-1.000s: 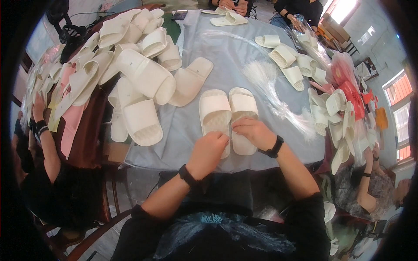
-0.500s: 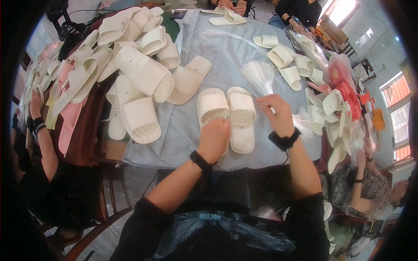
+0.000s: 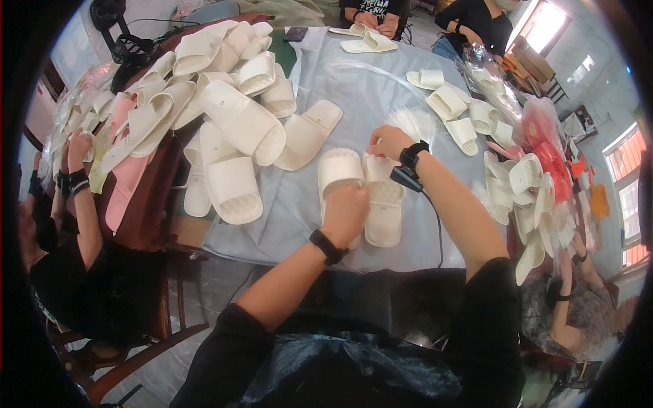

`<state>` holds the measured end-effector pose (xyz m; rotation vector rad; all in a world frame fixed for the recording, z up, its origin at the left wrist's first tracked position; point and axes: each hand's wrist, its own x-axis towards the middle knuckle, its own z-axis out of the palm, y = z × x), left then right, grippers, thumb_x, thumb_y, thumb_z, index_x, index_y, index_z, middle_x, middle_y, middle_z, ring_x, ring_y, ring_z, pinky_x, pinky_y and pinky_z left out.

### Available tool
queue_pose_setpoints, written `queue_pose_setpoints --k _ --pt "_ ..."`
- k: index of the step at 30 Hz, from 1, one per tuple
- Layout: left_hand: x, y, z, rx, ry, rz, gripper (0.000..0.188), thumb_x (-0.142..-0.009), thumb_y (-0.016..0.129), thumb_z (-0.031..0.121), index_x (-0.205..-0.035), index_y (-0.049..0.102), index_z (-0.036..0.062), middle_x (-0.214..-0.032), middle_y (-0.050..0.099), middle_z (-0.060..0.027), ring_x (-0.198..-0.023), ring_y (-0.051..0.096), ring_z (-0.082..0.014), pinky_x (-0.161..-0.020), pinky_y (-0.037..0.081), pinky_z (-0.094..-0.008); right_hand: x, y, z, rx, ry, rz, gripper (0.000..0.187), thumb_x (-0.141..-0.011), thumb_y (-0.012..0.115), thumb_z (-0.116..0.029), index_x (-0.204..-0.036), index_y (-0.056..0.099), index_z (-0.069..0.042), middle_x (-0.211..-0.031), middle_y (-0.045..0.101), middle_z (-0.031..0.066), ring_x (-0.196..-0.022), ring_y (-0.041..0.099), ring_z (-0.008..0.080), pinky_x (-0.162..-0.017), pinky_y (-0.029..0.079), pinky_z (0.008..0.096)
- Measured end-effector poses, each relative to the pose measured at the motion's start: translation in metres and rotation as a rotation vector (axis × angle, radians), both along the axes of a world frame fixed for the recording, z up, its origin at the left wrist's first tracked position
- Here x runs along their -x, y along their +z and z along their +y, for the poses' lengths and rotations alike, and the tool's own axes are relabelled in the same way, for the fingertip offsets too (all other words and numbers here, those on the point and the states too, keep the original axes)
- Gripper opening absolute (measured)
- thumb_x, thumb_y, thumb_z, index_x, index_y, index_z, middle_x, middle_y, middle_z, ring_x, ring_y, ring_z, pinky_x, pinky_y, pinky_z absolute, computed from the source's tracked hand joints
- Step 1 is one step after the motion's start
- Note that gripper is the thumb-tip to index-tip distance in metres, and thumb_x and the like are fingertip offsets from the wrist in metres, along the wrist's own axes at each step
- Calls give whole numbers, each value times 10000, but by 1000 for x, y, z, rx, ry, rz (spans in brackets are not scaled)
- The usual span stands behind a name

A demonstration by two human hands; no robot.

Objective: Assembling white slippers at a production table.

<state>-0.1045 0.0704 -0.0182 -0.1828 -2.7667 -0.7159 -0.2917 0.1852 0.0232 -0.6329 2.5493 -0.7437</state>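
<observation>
Head view: cream slippers (image 3: pixel 245 122) heap across the upper left of the frame. At centre, on the grey-covered surface (image 3: pixel 292 204), lies a left slipper (image 3: pixel 340 167), the left hand (image 3: pixel 347 216) curled over it, grip hidden. Just beside lies a right slipper (image 3: pixel 383 221); the right hand (image 3: pixel 390 143) bends over its toe, holding unclear. White strands (image 3: pixel 415 122) fan behind.

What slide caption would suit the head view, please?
Left hand and right hand over a pair of cream open-toed slippers on a pale grey sheet, beside a heap of similar slippers.
</observation>
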Motion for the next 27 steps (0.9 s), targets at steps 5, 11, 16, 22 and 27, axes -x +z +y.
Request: queue_pose_setpoints --k 5,11,16,22,27 --pt "6 -8 -1 9 7 34 120 -812 605 132 -782 620 16 -786 644 -160 -767 651 -324 -650 523 -447 5 -13 -10 -36 116 143 185 -653 805 -153 -788 722 -57 -759 711 102 -738 684 220 -726 532 342" --pt "11 -15 -5 -6 12 -10 160 -839 583 153 -778 618 9 -799 645 -159 -762 643 -332 -661 516 -450 1 -17 -11 80 12 78 169 -651 800 -136 -792 746 -60 -776 718 101 -741 680 205 -727 534 327" --pt "9 -8 -7 -2 22 -5 173 -844 597 183 -815 630 16 -820 643 -161 -772 641 -340 -665 508 -451 0 -22 -15 225 42 54 160 -688 779 -116 -824 738 -42 -771 716 95 -728 673 179 -710 526 315" --pt "22 46 -65 -85 249 -47 164 -821 621 188 -796 681 38 -872 683 -155 -774 657 -356 -679 523 -450 -1 -38 -4 416 13 -19 132 -729 751 -102 -836 725 -30 -769 710 79 -715 663 154 -702 513 302" --pt "80 24 -115 48 289 -132 213 -802 680 233 -804 685 21 -883 681 -186 -799 656 -357 -720 525 -453 -11 -28 -13 411 12 -20 140 -732 751 -95 -856 719 -38 -783 711 74 -729 657 147 -685 506 304"
